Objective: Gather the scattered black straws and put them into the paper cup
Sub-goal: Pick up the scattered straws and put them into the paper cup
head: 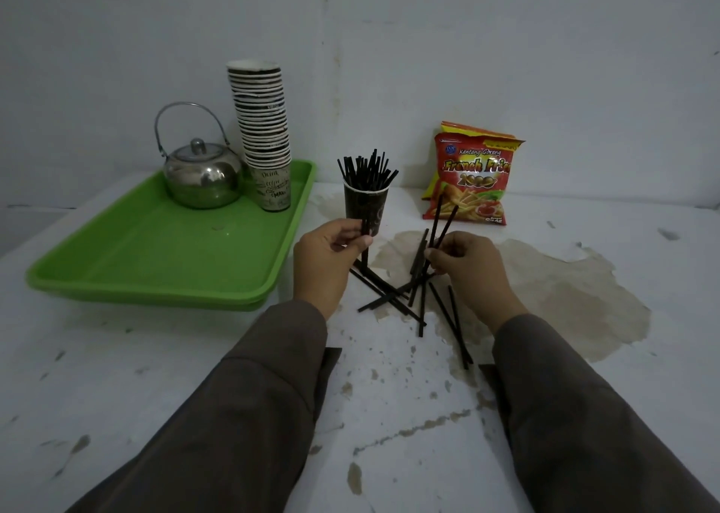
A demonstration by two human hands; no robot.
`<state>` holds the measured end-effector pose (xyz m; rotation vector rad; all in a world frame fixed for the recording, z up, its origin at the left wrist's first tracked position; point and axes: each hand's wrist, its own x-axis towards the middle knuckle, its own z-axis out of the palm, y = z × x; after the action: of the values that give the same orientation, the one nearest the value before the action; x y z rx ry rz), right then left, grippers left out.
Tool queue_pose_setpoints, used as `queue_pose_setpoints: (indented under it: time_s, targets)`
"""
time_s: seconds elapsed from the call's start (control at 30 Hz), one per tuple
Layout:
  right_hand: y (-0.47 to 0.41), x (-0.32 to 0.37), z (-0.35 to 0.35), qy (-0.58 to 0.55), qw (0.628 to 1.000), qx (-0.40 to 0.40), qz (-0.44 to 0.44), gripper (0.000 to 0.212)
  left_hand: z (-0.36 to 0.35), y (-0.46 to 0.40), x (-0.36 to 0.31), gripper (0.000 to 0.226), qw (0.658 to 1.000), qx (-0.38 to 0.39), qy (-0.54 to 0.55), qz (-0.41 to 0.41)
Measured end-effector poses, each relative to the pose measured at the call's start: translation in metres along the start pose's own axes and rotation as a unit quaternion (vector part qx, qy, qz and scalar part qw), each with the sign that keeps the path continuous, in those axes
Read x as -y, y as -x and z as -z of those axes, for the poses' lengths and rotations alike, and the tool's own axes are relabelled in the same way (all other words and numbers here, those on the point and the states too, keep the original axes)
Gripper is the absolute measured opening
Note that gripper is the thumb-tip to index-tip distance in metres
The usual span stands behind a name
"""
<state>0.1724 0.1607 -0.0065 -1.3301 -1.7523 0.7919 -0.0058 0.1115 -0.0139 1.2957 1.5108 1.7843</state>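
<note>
The left hand (pixel 331 245) pinches one straw (pixel 365 240) beside the paper cup (pixel 364 208); the right hand (pixel 463 263) grips two. Loose straws (pixel 393 298) lie crossed on the counter (pixel 195 356). The light, already crowded cup may tip if nudged during insertion.

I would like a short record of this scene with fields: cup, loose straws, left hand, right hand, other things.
cup: dark paper cup upright, already holding many black straws
loose straws: pile of black straws on the stained table
left hand: left hand pinches a straw beside the cup
right hand: right hand holds two straws
other things: green tray, kettle, cup stack, snack bag
</note>
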Motion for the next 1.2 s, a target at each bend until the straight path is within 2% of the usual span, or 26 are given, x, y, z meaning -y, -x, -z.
queue_pose_setpoints:
  time_s: [0.23, 0.37, 0.5, 0.67, 0.77, 0.97, 1.1, 1.2]
  targets:
    - [-0.01, 0.026, 0.002, 0.002, 1.0, 0.0, 0.023, 0.01, 0.0, -0.011, -0.01, 0.021, 1.0, -0.004, 0.023, 0.01]
    - [-0.032, 0.063, 0.003, -0.034, 0.998, 0.019, 0.054, 0.012, 0.001, -0.036, -0.032, 0.023, 0.999, -0.014, 0.029, -0.02]
    - [-0.059, 0.094, -0.001, -0.099, 0.994, -0.015, 0.054, 0.018, 0.003, -0.07, -0.058, 0.019, 0.996, -0.037, -0.006, -0.076]
    - [-0.085, 0.111, -0.013, -0.105, 0.994, -0.028, 0.031, 0.019, 0.005, -0.106, -0.069, 0.017, 0.992, -0.049, -0.038, -0.106]
    - [-0.095, 0.105, -0.024, -0.1, 0.995, -0.026, -0.005, 0.024, 0.004, -0.117, -0.062, 0.016, 0.993, -0.033, -0.059, -0.094]
    - [-0.107, 0.087, -0.043, -0.058, 0.998, -0.001, -0.039, 0.011, 0.003, -0.122, -0.037, 0.015, 0.993, 0.018, -0.111, -0.042]
    - [-0.111, 0.092, -0.045, -0.007, 0.999, -0.005, -0.033, 0.042, 0.003, -0.121, -0.03, 0.029, 0.985, 0.049, -0.167, -0.017]
    - [-0.11, 0.097, -0.041, 0.008, 1.0, -0.017, -0.007, 0.056, 0.004, -0.121, -0.034, 0.044, 0.983, 0.046, -0.176, -0.015]
